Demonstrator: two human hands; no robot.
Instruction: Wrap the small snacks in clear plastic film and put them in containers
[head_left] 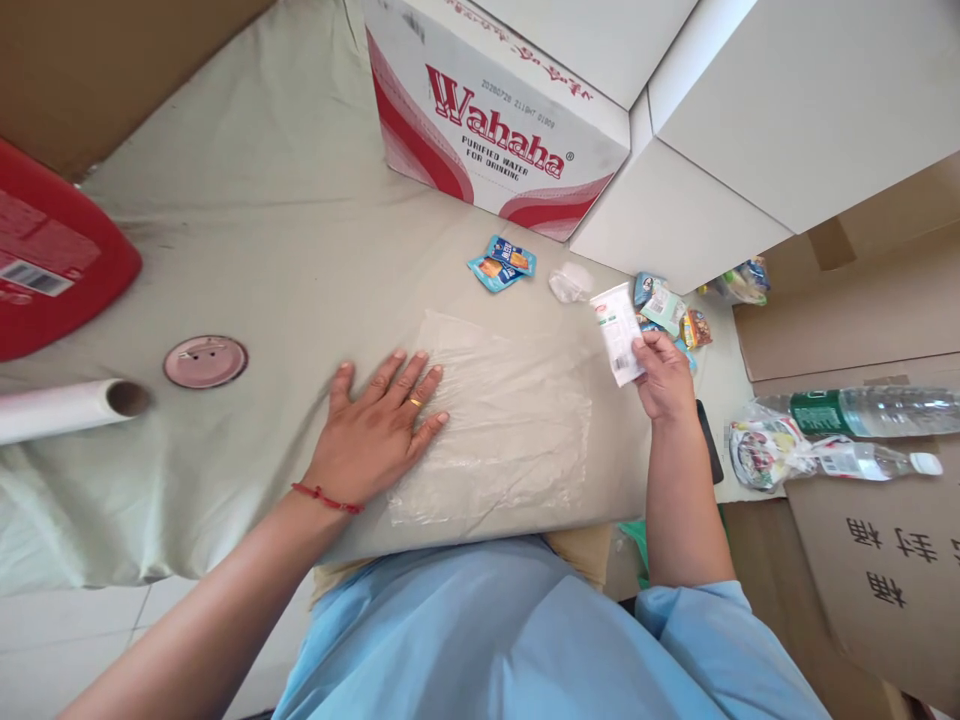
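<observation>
My left hand [381, 430] lies flat with its fingers spread, the fingertips at the left edge of a clear plastic sheet [510, 425] on the cloth. Between the thumb and fingers of my right hand [664, 372] is a small white packet [616, 335] with red and green print and a barcode. It is held above the table, right of the sheet. Beyond the sheet lie blue snack packets [504, 264], and a crumpled whitish plastic piece [571, 283] rests beside them. A pile of small snack packets [664, 305] sits just behind my right hand.
A Wahaha water carton [499, 130] and white boxes [682, 190] stand at the back. To the left are a red container [60, 250], a plastic film roll [67, 408] and a round pin badge [205, 361]. Bottles [885, 411] lie at the right, near a dark phone-like object [709, 442].
</observation>
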